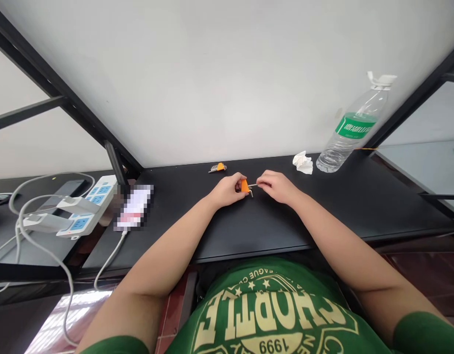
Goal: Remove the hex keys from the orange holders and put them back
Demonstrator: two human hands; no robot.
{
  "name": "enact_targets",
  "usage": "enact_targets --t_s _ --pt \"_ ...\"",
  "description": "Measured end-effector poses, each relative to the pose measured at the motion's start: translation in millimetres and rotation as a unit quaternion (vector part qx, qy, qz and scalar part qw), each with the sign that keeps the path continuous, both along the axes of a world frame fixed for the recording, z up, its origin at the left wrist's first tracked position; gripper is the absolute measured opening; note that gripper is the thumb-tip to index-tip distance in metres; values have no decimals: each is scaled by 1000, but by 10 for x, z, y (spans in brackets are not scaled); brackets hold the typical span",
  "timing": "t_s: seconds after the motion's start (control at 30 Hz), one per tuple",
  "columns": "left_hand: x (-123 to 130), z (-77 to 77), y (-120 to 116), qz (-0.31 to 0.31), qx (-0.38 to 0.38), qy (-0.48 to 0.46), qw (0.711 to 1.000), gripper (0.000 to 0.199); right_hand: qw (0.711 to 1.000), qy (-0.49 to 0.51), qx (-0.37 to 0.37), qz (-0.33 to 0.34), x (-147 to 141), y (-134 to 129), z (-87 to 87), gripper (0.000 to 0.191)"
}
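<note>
Left grip [227, 191] clenches an orange-handled hex key [244, 186] over the black counter [256, 231]; right grip [277, 187] pinches its thin steel arm [252, 185].
A loose pinch could let it slip free.

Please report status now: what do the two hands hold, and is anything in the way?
Left hand: grip on orange hex key holder. Right hand: pinching steel hex key. Second orange hex key set lies beyond, not in the way.
</note>
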State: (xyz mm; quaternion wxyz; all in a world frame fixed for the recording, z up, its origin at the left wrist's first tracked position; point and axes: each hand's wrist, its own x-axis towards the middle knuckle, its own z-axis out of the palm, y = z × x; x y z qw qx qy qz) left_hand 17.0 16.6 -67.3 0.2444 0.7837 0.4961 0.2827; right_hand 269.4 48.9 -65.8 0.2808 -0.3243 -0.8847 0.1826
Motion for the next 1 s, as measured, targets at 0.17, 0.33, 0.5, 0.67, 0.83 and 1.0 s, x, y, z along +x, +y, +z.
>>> enact_targets --t_s 0.17,0.33,0.5,0.67,0.83,1.0 --pt "3 -14 2 -1 -5 2 1000 47 1000 4 13 2 0 22 -49 23" --pt "62 -16 -25 -14 0 5 1000 47 1000 11 -1 26 -50 -10 -44 22" --pt "114 22 -57 -16 13 8 1000 44 995 54 -75 29 -113 -39 -31 24" --pt "89 23 -41 5 8 12 1000 47 992 68 -99 -35 -11 67 -40 21" --pt "46 -3 -11 12 0 16 1000 51 988 -70 -36 -135 182 229 -67 17" --pt "38 20 -10 12 -6 27 1000 52 967 -186 -44 -168 216 267 -57 17"
